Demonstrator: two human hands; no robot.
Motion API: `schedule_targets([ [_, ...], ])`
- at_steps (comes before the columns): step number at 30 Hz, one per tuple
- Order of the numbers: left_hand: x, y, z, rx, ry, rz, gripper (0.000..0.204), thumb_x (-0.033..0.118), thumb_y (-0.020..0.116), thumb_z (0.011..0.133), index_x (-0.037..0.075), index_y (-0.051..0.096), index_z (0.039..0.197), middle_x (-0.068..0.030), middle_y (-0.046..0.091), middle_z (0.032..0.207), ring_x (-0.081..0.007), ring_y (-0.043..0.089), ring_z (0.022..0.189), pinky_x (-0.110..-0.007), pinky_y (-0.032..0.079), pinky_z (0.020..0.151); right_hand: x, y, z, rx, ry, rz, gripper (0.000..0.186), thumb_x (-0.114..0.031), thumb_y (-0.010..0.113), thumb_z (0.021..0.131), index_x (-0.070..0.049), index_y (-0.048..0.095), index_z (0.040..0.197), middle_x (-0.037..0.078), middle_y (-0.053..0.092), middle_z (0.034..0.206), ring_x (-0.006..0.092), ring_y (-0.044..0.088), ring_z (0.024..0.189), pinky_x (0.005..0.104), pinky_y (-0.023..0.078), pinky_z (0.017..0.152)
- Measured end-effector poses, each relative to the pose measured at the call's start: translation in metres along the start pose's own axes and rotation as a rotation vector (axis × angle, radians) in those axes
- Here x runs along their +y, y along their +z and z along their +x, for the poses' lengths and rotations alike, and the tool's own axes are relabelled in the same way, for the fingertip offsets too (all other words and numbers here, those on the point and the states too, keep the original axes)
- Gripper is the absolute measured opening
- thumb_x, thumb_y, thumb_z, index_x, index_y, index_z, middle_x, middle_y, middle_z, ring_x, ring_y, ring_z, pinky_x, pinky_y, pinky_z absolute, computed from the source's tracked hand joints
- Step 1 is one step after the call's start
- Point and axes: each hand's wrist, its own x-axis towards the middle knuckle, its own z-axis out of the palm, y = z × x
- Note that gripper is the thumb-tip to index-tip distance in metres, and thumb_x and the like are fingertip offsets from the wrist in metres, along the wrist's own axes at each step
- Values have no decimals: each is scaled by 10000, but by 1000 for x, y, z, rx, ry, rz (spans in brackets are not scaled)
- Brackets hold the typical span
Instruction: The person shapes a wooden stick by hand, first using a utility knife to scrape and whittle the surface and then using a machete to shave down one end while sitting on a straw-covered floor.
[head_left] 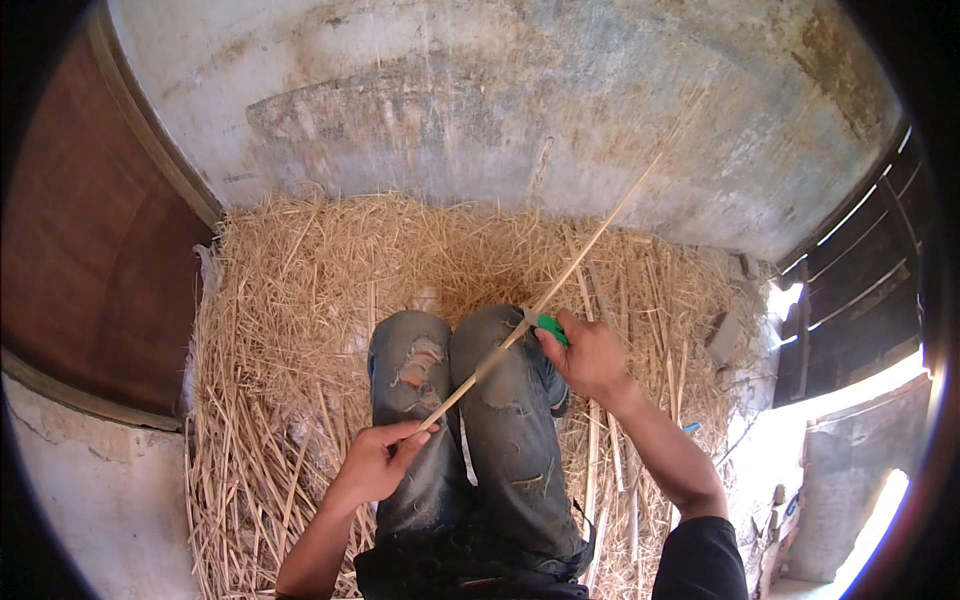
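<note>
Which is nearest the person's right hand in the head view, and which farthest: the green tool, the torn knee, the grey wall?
From the right hand:
1. Green tool, held in its fingers.
2. Torn knee, to its left.
3. Grey wall, far beyond the straw.

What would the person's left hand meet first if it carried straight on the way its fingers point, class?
The left hand points up and to the right, along the thin stick it grips. First in that line looks to be the left knee of the torn jeans, though depth is hard to judge from above.
</note>
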Motion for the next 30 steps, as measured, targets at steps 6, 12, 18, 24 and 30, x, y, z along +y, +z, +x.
schedule_targets([
  [6,-3,2,2,-4,44,3,227,162,610,1006,34,709,1166,-71,653,777,-96,538,708,-258,468,666,14,7,11,169,-44,-128,322,-416,643,942,-100,606,896,157,612,610,362,635,547,466,486,485],
  [12,-3,1,4,-1,13,41,226,159,596,1010,67,708,1184,-41,563,677,-82,461,625,-265,427,593,3,14,12,236,-37,0,322,-413,650,938,-95,612,902,109,577,555,332,605,487,444,464,445],
  [18,-7,-5,-8,-42,-95,22,242,165,617,1001,77,702,1210,-41,572,675,-81,468,625,-274,431,588,162,-77,51,493,620,-157,442,-316,428,1069,54,614,914,200,572,623,331,565,579,424,433,521],
  [24,-19,0,-5,-22,27,-87,256,146,608,1007,64,696,1233,24,480,647,-45,404,586,-239,369,535,84,-56,25,346,252,12,501,-431,478,1049,33,661,1003,184,654,654,309,593,552,463,439,538],
  [30,-11,-4,-4,-94,-44,-65,258,136,598,1013,75,695,1245,68,461,647,-33,387,587,-225,348,529,-22,-8,-16,-37,-2,137,368,-404,623,968,-43,590,909,168,587,566,395,612,512,465,480,467],
])
